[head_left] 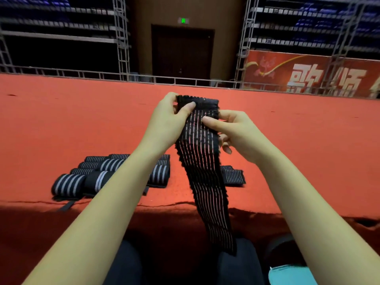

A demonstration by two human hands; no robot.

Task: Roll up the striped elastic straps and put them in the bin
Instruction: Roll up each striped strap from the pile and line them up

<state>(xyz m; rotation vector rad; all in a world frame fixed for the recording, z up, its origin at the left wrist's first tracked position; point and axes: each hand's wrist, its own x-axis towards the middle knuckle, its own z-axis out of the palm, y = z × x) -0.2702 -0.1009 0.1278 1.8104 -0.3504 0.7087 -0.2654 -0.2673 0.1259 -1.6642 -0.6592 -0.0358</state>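
Striped strap [202,161] in clamped fingers [188,106], L hand [166,124] & R hand [236,132]; rolled straps [82,177] (half behind L forearm [115,192])

Pretty dim hall, but warm light from above hits the red platform [82,120] around the grip, so the left hand [166,120], right hand [232,132] and striped strap [202,161] look sharp. Below the grip, heavy shadow. Far behind it everything's murky and soft; only the green sign [183,21] glows. Trusses [122,38] bow toward the edges.
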